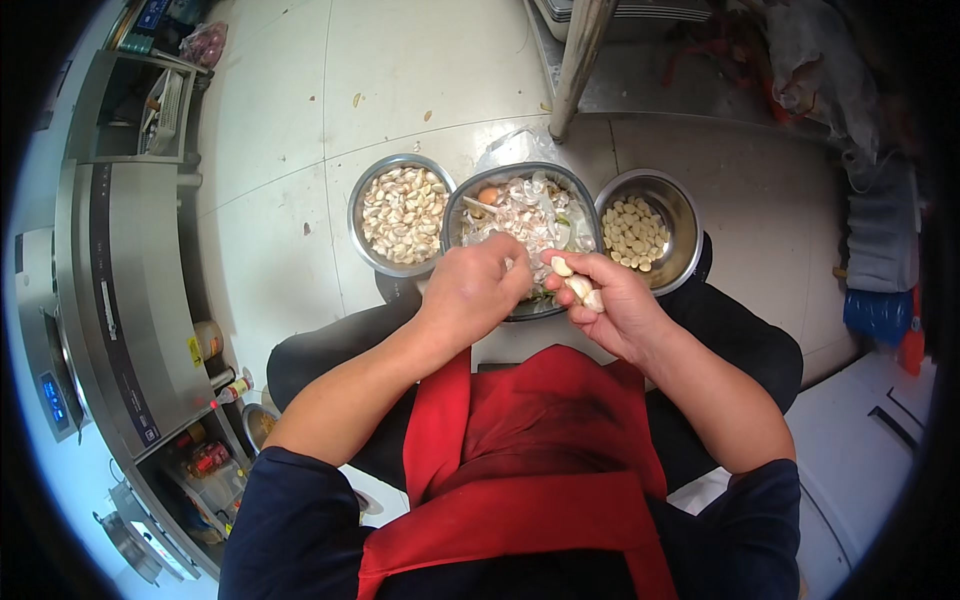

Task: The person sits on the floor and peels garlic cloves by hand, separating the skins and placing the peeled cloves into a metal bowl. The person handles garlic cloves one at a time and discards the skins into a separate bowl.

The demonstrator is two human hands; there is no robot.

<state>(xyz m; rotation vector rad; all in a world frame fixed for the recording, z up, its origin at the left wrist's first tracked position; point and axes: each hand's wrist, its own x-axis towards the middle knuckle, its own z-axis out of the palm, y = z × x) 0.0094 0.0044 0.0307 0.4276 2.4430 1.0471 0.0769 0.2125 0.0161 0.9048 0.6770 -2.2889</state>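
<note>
Several garlic cloves (578, 286) rest in the curled fingers of my right hand (619, 304), and the one at the fingertips looks peeled. My left hand (476, 289) is pinched beside it, with a small pale bit at thumb and forefinger that I cannot make out. Both hands are over a dark-rimmed bin (448, 217) of garlic skins (529, 210) and scraps. To its left, a steel bowl (355, 225) is full of unpeeled garlic cloves (403, 214). A second steel bowl (686, 255), on the right, contains peeled cloves (634, 232).
Beyond the bin, a worn post (581, 67) rises beside a low metal shelf (645, 71). A steel counter unit (135, 300) runs along the left, with bottles (234, 390) near its base. A white appliance (855, 442) stands at right. Bits of debris lie on the tiled floor (262, 240).
</note>
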